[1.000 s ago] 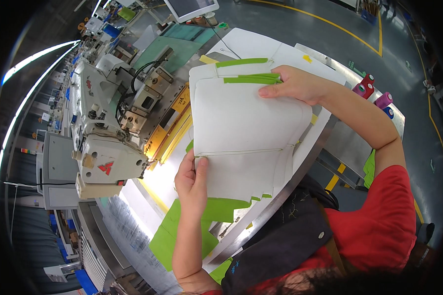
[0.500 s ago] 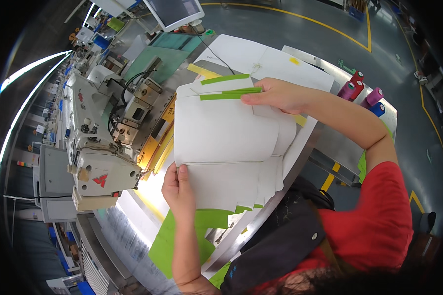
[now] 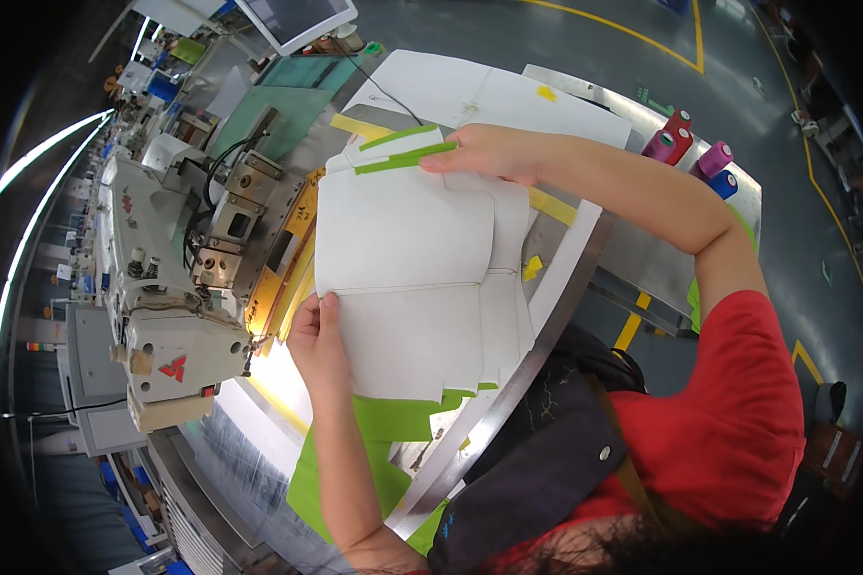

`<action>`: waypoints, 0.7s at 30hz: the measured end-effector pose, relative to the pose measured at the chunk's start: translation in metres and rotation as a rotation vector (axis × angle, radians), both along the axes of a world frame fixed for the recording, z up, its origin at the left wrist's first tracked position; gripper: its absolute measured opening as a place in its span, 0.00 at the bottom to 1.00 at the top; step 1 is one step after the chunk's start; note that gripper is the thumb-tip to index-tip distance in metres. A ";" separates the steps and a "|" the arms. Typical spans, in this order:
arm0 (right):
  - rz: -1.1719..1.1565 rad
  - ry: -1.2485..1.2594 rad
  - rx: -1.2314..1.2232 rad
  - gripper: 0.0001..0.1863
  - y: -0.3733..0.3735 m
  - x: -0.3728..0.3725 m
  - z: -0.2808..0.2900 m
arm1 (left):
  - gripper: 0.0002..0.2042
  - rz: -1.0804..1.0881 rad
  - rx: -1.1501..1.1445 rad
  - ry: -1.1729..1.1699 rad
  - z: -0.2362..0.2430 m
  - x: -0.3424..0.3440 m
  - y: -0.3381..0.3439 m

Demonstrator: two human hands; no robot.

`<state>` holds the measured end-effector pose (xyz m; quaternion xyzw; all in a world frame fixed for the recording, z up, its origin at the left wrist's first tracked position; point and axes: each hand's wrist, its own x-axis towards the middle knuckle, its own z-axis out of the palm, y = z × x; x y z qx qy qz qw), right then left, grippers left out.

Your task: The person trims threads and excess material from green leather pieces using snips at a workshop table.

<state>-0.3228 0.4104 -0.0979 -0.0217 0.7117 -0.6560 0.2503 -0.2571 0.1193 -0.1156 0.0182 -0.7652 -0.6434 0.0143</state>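
Observation:
I hold a stack of thin white panels (image 3: 403,235) above the sewing table, with a crosswise seam or fold line across its middle. My left hand (image 3: 318,345) pinches the left edge near that line, thumb on top. At the far edge my right hand (image 3: 489,153) grips the panels, thumb over the end of a green strip (image 3: 393,161). Further green edging shows along the stack's near edge. Below lies a bright green sheet (image 3: 379,460), partly hidden by the panels and my left forearm. I cannot tell whether the panels are cloth or card.
A white industrial sewing machine (image 3: 168,316) stands close on the left, its lamp lighting the table. White sheets (image 3: 508,96) lie on the far table. Thread cones (image 3: 679,134) stand at the far right. A monitor (image 3: 302,17) is at the back. A metal table edge (image 3: 518,393) runs near my body.
Both hands and the white stack sit further left and slightly higher in the picture, as do the machine and table. The stack has turned slightly, and more yellow tape shows at its right.

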 end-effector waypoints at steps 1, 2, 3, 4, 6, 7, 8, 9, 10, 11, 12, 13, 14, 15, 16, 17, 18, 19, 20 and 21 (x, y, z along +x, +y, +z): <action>-0.006 0.027 0.042 0.30 0.000 -0.006 -0.007 | 0.10 -0.001 -0.002 -0.004 -0.003 -0.003 -0.001; -0.015 0.052 0.088 0.31 0.001 -0.010 -0.013 | 0.09 0.004 -0.008 -0.017 -0.007 -0.006 -0.001; -0.018 0.046 0.089 0.31 0.001 -0.012 -0.017 | 0.09 0.008 -0.015 -0.030 -0.011 -0.009 -0.002; -0.019 0.026 0.079 0.31 0.002 -0.014 -0.021 | 0.09 0.005 -0.014 -0.036 -0.013 -0.011 -0.003; -0.021 0.005 0.066 0.31 0.002 -0.017 -0.027 | 0.08 0.005 -0.123 -0.059 -0.016 -0.015 -0.004; -0.020 -0.009 0.066 0.33 0.003 -0.018 -0.029 | 0.08 0.003 -0.124 -0.063 -0.018 -0.016 -0.004; -0.017 -0.023 0.066 0.34 0.001 -0.018 -0.029 | 0.08 0.021 -0.148 -0.071 -0.019 -0.016 -0.005; -0.018 -0.026 0.065 0.34 0.000 -0.017 -0.027 | 0.08 0.040 -0.173 -0.080 -0.021 -0.016 -0.007; -0.013 -0.036 0.090 0.35 -0.001 -0.015 -0.025 | 0.08 0.039 -0.174 -0.084 -0.024 -0.016 -0.011; -0.010 -0.044 0.115 0.36 -0.002 -0.012 -0.020 | 0.08 0.051 -0.133 -0.052 -0.027 -0.016 -0.017; -0.010 -0.048 0.114 0.36 -0.002 -0.011 -0.018 | 0.08 0.064 -0.092 -0.019 -0.028 -0.014 -0.022; 0.009 -0.077 0.087 0.37 -0.003 -0.009 -0.016 | 0.08 0.065 -0.093 -0.024 -0.027 -0.010 -0.027; 0.022 -0.107 0.060 0.38 -0.001 -0.008 -0.017 | 0.07 0.098 -0.077 -0.055 -0.023 -0.007 -0.028; 0.014 -0.113 0.060 0.38 0.004 -0.011 -0.026 | 0.07 0.129 -0.061 -0.086 -0.020 -0.004 -0.029; 0.104 -0.049 0.101 0.39 0.011 -0.018 -0.042 | 0.07 0.160 -0.107 -0.097 -0.019 0.000 -0.033; 0.207 0.014 0.141 0.40 0.009 -0.019 -0.043 | 0.07 0.163 -0.108 -0.105 -0.016 0.005 -0.037; 0.212 0.007 0.140 0.40 0.009 -0.017 -0.043 | 0.08 0.190 -0.099 -0.118 -0.012 0.010 -0.040; 0.168 0.060 0.226 0.39 0.010 -0.014 -0.042 | 0.09 0.216 -0.090 -0.132 -0.011 0.016 -0.045; 0.128 0.122 0.310 0.38 0.009 -0.010 -0.034 | 0.09 0.219 -0.061 -0.092 -0.011 0.024 -0.055; 0.139 0.121 0.306 0.38 0.008 -0.008 -0.032 | 0.09 0.229 -0.065 -0.095 -0.007 0.034 -0.060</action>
